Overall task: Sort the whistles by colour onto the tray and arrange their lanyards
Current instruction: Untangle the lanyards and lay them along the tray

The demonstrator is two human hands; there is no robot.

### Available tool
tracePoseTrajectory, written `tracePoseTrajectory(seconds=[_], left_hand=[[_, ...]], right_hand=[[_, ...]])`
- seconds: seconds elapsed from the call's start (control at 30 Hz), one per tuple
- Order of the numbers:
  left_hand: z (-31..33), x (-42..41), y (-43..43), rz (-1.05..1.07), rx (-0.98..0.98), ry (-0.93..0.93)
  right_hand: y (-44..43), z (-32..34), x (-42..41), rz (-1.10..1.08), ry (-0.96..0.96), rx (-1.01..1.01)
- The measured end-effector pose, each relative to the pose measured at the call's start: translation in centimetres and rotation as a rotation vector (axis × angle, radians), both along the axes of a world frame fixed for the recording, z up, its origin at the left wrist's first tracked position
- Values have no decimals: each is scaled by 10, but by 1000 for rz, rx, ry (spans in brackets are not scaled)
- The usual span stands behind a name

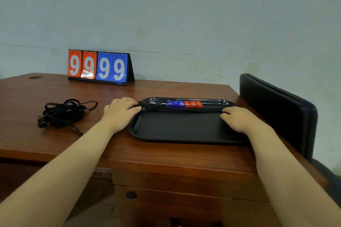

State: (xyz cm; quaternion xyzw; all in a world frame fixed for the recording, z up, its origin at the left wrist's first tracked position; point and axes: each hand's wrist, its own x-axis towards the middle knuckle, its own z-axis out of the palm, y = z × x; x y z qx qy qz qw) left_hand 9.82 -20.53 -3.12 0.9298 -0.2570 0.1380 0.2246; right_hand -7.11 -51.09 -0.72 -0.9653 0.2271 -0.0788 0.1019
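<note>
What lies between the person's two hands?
In the head view, black lanyards stretch across the tray between left hand and right hand; whistles sit just behind.

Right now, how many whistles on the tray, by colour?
Black whistles: 3
Blue whistles: 3
Orange whistles: 3
Total: 9

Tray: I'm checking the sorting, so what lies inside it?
Black whistles, blue whistles, orange whistles in a far-edge row, black lanyards before them. The right hand hides part of the tray.
</note>
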Motion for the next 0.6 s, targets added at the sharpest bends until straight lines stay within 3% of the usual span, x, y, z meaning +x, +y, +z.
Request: tracePoseTrajectory(seconds=[0.43, 0.6], left_hand=[[-2, -1, 2, -14, -36, 49], [3, -13, 5, 70, -121, -171]], right_hand=[[-4, -9, 10, -19, 65, -30], [11, 3, 6, 12, -105, -208]])
